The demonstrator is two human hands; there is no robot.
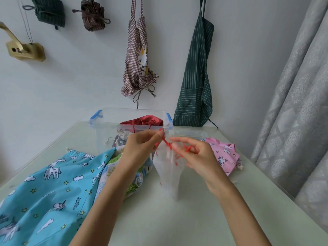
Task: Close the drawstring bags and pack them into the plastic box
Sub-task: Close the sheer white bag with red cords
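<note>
Pinched between thumb and fingertips of the left hand (142,146): one end of a thin red drawstring cord (166,141), held up just in front of the box. Hooked loosely over the curled fingers of the right hand (193,153): the other run of that cord, index finger stretched toward the left hand. Gathered beneath both hands and hanging down to the tabletop — a small sheer white drawstring bag (168,173), blurred, mouth already narrowed. Whether knotted yet, impossible to tell.

Step in hand, as judged: drawing this bag shut or tying off its cord. Next move likely called for: pulling the two runs apart until the mouth cinched fully, then lifting the bag over the near wall and into the box.

Just behind the hands: a clear plastic box with blue clips (106,121), open, holding a dark red satin bag (142,120) on top of a patterned one. Beside the box on the right — its clear lid (191,134). Left on the pale green table (177,219): a large turquoise unicorn-print bag (53,183) and a pale map-print bag (131,181) partly under the left forearm. To the right, a pink unicorn-print bag (225,157). All three unpacked.
</note>
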